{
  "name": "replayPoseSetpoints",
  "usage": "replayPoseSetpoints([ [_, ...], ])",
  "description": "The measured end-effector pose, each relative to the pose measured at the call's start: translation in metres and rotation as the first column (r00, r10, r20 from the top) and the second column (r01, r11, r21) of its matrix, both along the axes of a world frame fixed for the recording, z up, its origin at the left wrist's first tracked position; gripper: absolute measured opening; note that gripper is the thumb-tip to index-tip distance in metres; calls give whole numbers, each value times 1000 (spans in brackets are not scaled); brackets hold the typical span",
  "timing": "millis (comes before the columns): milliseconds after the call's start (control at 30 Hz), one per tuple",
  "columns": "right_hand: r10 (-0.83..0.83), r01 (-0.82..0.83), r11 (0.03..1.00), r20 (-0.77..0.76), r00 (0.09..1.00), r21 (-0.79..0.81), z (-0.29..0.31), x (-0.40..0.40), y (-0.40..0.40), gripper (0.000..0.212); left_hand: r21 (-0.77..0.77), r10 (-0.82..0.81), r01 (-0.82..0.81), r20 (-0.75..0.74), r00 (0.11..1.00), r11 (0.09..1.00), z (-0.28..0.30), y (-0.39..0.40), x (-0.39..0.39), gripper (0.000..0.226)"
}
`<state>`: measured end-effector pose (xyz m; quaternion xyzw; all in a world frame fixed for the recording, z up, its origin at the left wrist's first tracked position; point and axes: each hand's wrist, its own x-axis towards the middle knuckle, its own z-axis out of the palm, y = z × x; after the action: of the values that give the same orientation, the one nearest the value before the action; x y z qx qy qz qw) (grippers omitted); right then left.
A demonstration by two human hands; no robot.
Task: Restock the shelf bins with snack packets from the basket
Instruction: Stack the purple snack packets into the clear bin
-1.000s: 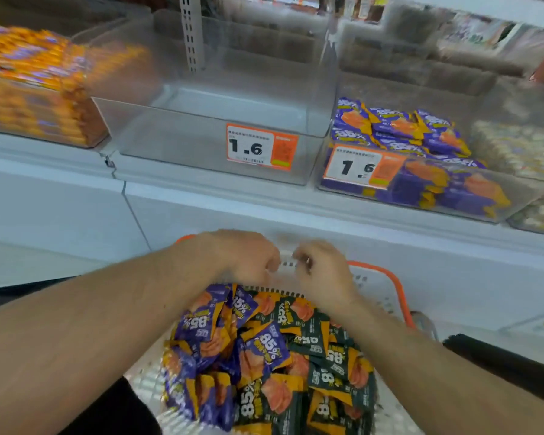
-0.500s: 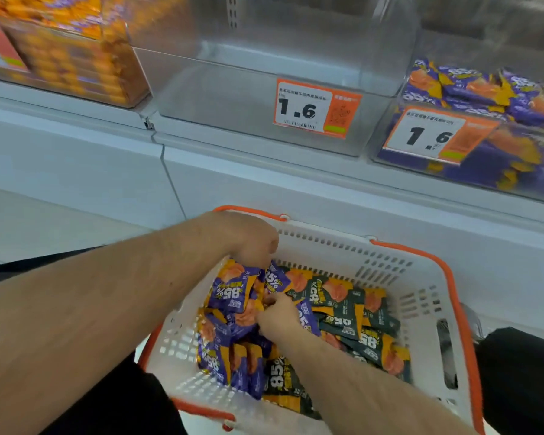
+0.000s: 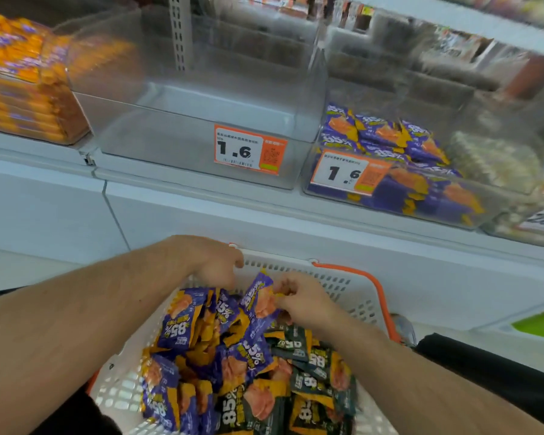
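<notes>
Reaching into a white basket (image 3: 343,287) with an orange rim, two bare hands work among a heap of snack packets. At about seven o'clock of the view lie the purple packets (image 3: 176,334); at about five o'clock lie the dark green packets (image 3: 311,365). All carry "85%" in large print.

The right hand (image 3: 302,301), near the centre, pinches the edge of one purple packet (image 3: 258,304) between thumb and curled fingers, and the packet stands tilted above the heap. The left hand (image 3: 214,265), at about eleven o'clock of that packet, hangs over the basket's far rim with its fingers bent downward; I cannot tell whether it holds anything.

On the shelf above, a clear bin (image 3: 201,120) at twelve o'clock has nothing in it and bears a price tag (image 3: 248,150) reading 1.6. At two o'clock a second bin (image 3: 399,205) holds purple packets behind another 1.6 tag (image 3: 349,174). At ten o'clock a bin of orange packets (image 3: 22,80) looks blurred.
</notes>
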<state>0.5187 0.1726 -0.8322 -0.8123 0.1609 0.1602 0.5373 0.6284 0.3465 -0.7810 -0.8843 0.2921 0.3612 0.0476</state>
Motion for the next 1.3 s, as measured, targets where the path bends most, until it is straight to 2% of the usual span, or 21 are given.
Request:
replayPoseSetpoints([
  [100, -11, 9, 1000, 94, 996, 18, 28, -6, -23, 29, -48, 91, -92, -26, 996, 995, 7, -3, 3, 79],
  [167, -38, 32, 999, 151, 988, 39, 48, -9, -36, 31, -109, 146, -150, -39, 988, 983, 11, -6, 5, 85],
  [233, -63, 49, 996, 215, 975, 68, 68, -11, -47, 31, -210, 222, -245, -124, 967, 947, 18, -15, 6, 86],
  [367, -117, 83, 989, 312, 943, 121, 104, -16, -57, 33, -383, 248, -428, -437, 865, 819, 32, -29, 1, 54],
  [467, -160, 114, 982, 346, 925, 149, 126, -18, -65, 38, -479, 239, -522, -533, 812, 706, 44, -33, -2, 32],
  [533, -183, 138, 980, 365, 913, 146, 139, -18, -70, 39, -563, 235, -581, -568, 789, 587, 56, -35, -2, 30],
  [600, -199, 149, 975, 361, 911, 163, 151, -20, -74, 32, -647, 183, -563, -558, 809, 515, 74, -38, -6, 41],
  [667, -215, 153, 969, 356, 909, 194, 158, -22, -77, 26, -716, 117, -459, -474, 873, 527, 92, -40, -12, 46],
  [733, -269, 188, 953, 371, 889, 238, 160, -22, -80, 29, -781, 68, -373, -394, 917, 502, 107, -44, -17, 38],
  [767, -303, 213, 942, 382, 873, 260, 159, -21, -81, 31, -817, 55, -360, -377, 925, 450, 113, -47, -18, 34],
  [833, -373, 259, 914, 394, 840, 313, 159, -16, -81, 37, -882, 71, -378, -374, 925, 283, 123, -56, -18, 30],
  [900, -451, 301, 874, 406, 795, 382, 162, -9, -82, 41, -922, 151, -377, -362, 920, 85, 129, -69, -15, 28],
  [933, -500, 335, 851, 427, 753, 405, 166, -3, -86, 44, -947, 224, -319, -307, 925, 22, 128, -77, -13, 27],
  [967, -553, 389, 826, 453, 699, 408, 171, 3, -91, 49, -981, 322, -193, -177, 930, 19, 126, -84, -12, 32],
  [1000, -596, 450, 802, 481, 643, 392, 176, 10, -98, 52, -994, 428, -11, 35, 903, 104, 122, -91, -10, 43],
  [1033, -629, 514, 776, 512, 585, 366, 184, 16, -105, 51, -951, 497, 159, 276, 823, 264, 117, -97, -9, 61],
  [1067, -652, 574, 747, 540, 532, 336, 193, 22, -115, 49, -865, 502, 244, 461, 732, 438, 112, -100, -9, 77],
  [1100, -666, 625, 719, 563, 490, 306, 203, 27, -124, 47, -767, 462, 254, 578, 672, 589, 108, -102, -8, 87],
  [1167, -690, 681, 676, 564, 453, 281, 220, 36, -146, 42, -595, 353, 216, 689, 633, 775, 96, -105, -6, 94],
  [1200, -701, 693, 667, 547, 458, 275, 224, 41, -158, 37, -547, 326, 213, 720, 612, 809, 90, -107, -6, 95],
  [1300, -718, 749, 629, 524, 458, 207, 209, 58, -197, 22, -556, 365, 204, 738, 567, 806, 80, -109, -7, 95],
])
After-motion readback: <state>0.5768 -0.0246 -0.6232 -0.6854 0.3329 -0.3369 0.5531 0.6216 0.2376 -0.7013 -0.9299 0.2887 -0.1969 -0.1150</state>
